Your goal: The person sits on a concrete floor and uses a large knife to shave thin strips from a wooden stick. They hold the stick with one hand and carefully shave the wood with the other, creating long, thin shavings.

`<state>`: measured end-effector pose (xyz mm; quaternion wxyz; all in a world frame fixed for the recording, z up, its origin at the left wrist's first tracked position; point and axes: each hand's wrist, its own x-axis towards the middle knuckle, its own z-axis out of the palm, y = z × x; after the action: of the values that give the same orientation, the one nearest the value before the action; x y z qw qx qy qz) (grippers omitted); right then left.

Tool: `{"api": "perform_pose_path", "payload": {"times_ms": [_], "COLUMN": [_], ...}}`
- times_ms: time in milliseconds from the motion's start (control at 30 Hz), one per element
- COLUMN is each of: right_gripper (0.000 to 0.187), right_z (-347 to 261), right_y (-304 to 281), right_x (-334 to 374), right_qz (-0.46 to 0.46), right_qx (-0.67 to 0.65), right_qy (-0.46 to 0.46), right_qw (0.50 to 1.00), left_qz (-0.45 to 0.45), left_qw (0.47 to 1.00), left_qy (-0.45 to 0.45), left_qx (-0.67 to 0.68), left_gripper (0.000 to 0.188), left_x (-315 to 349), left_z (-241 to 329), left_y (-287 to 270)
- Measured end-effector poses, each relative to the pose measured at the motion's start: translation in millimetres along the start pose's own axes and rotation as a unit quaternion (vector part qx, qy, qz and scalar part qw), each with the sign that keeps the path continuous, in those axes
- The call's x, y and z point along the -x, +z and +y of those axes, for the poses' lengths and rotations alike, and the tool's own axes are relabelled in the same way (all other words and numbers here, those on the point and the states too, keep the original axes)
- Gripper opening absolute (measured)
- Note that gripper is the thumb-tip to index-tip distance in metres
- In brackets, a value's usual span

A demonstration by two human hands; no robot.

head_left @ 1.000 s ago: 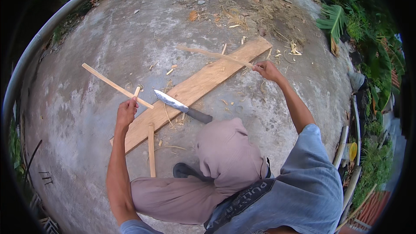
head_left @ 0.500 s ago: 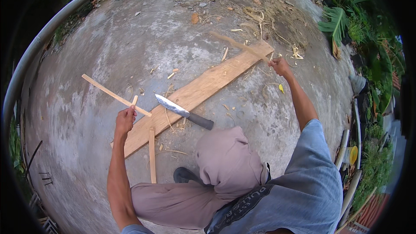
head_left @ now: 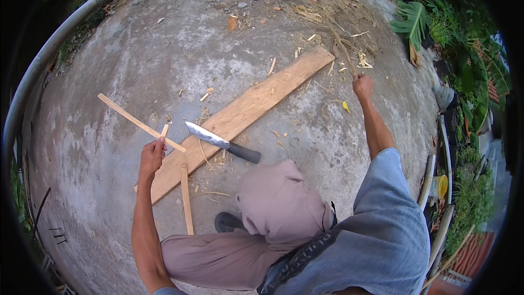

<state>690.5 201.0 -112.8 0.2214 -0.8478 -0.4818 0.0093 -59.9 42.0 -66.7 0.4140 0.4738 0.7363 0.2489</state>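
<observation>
My left hand (head_left: 152,154) is closed around the near end of a long thin wooden strip (head_left: 131,118) that slants away to the left over the concrete; a short stub of wood sticks up by the fingers. The hand rests at the left end of a wide wooden plank (head_left: 256,101) lying diagonally on the ground. A large knife (head_left: 218,142) with a dark handle lies across the plank, held by no one. My right hand (head_left: 363,85) is stretched out past the plank's far end, gripping a thin bent stick (head_left: 341,49) that points away from me.
Another thin strip (head_left: 186,199) lies by my bent knee and dark shoe (head_left: 226,221). Wood shavings and chips litter the round concrete slab (head_left: 109,38). A pipe rims its left edge; green plants (head_left: 436,27) and clutter crowd the right side.
My right hand has moved right and away from the plank's end, swinging the thin stick from lying across the plank to pointing away. The left hand and knife stayed put.
</observation>
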Motion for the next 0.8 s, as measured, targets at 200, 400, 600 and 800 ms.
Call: {"api": "perform_pose_path", "payload": {"times_ms": [200,400,600,800], "right_gripper": [0.031,0.033,0.034,0.048], "right_z": [10,13,11,82], "right_y": [7,16,-2,-7], "right_x": [6,19,87,93], "right_qz": [0.05,-0.024,-0.041,0.041], "right_qx": [0.017,0.009,-0.068,-0.044], "right_qy": [0.045,-0.026,-0.05,0.014], "right_qw": [0.998,0.999,0.996,0.998], "left_qz": [-0.005,-0.01,0.006,-0.012], "left_qw": [1.0,0.999,0.999,0.998], "left_qy": [-0.019,-0.009,-0.009,0.002], "left_qx": [-0.005,-0.034,-0.038,-0.064], "left_gripper": [0.051,0.052,0.051,0.05], "left_x": [3,7,7,-4], "left_z": [-1,-3,2,-5], "left_y": [4,-1,-4,3]}}
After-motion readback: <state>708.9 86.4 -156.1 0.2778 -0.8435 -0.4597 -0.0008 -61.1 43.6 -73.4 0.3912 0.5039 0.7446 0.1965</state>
